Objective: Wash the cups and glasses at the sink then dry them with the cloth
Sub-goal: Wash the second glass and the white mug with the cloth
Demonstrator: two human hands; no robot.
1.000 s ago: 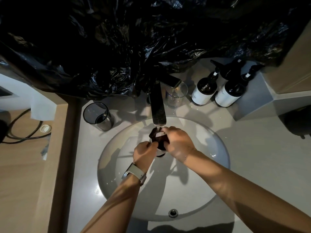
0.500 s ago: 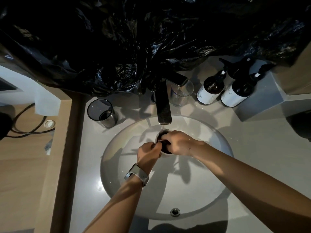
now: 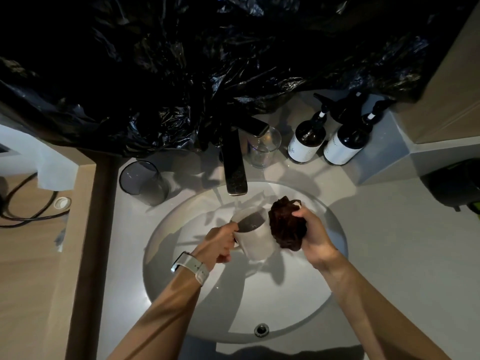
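A: Rinsing stage, by the look of it. Left hand (image 3: pixel 220 245) grips the white ceramic mug (image 3: pixel 255 236) at its handle side, mug tilted with its mouth up under the dark flat-spouted tap (image 3: pixel 235 165). A thin stream of water (image 3: pixel 237 203) runs into it.

B: Right hand?

A: Right hand (image 3: pixel 313 236) is clenched round a dark brown scrubbing puff (image 3: pixel 285 224), held just beside the mug wall, touching or nearly so. Can't tell which.

B: Progress?

A: I'd call it early. One mug mid-wash. The smoky grey tumbler (image 3: pixel 141 181) stands on the counter left of the tap, the clear glass tumbler (image 3: pixel 263 146) right of the tap behind its lever. Can't tell whether either is washed. No drying cloth in view, so drying looks not yet begun.

B: Room to move?

A: Mug hangs over the round white basin (image 3: pixel 181 294), well inside the rim; lots of bowl below and toward the person. Tight spot is upward: the spout tip sits close above the mug lip. Black plastic sheeting (image 3: pixel 207 61) hangs low behind the tap. Two dark pump bottles with white labels (image 3: pixel 327 141) crowd the back right; bare pale counter (image 3: pixel 389 242) to the right is the likely set-down spot.
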